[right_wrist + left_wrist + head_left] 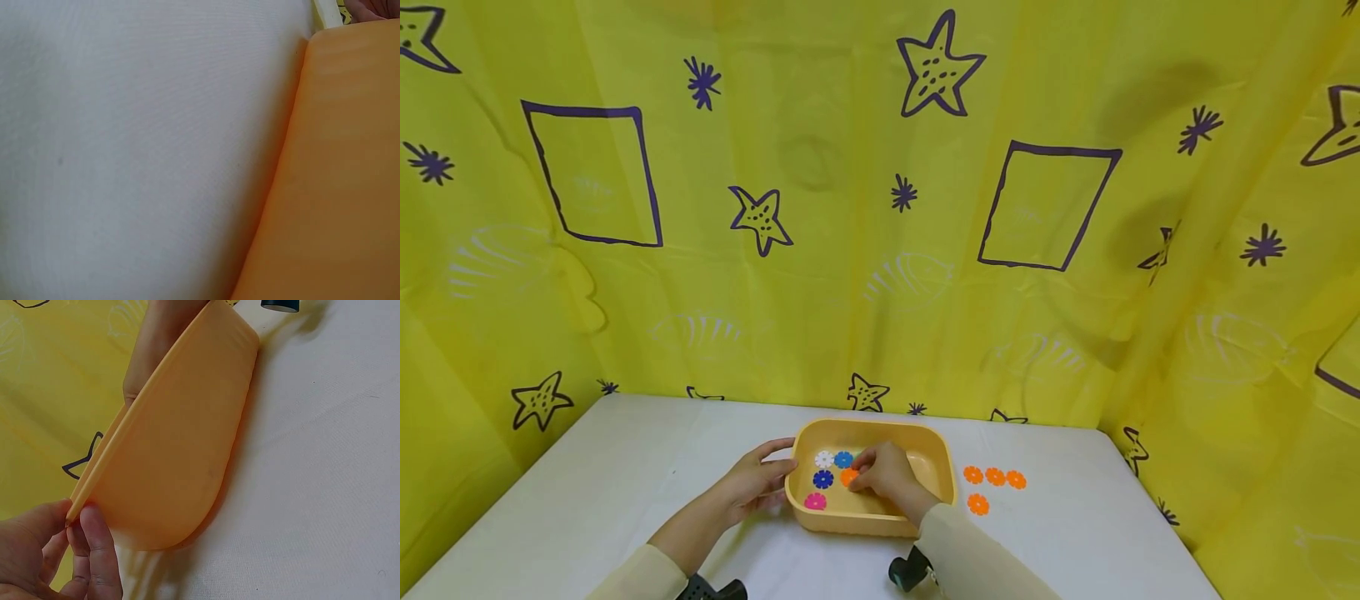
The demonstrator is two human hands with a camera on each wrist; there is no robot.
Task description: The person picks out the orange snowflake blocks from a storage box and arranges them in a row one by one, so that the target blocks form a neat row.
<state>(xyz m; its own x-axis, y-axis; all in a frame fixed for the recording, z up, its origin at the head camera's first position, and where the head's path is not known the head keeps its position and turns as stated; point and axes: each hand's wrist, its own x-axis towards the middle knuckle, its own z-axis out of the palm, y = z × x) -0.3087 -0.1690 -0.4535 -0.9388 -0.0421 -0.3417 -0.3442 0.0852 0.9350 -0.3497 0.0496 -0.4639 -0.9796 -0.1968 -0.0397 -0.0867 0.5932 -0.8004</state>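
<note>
My left hand [758,482] grips the left rim of an orange-yellow plastic basin [872,523], thumb on the rim and fingers beneath it in the left wrist view. Inside the basin, my right hand [886,473] has its thumb and fingertips around an orange snowflake disc [848,477], partly hidden by the fingers. Close by lie a white disc [824,459], a light blue disc [843,459], a dark blue disc [823,479] and a pink disc [816,501]. Only the basin's outer wall [337,162] fills the right wrist view's right side, with the right hand hidden.
Right of the basin, several orange discs lie on the white table [1067,517]: a row of three [995,477] and a single disc [978,504] in front of it. A yellow patterned curtain [820,317] stands behind the table and at its sides.
</note>
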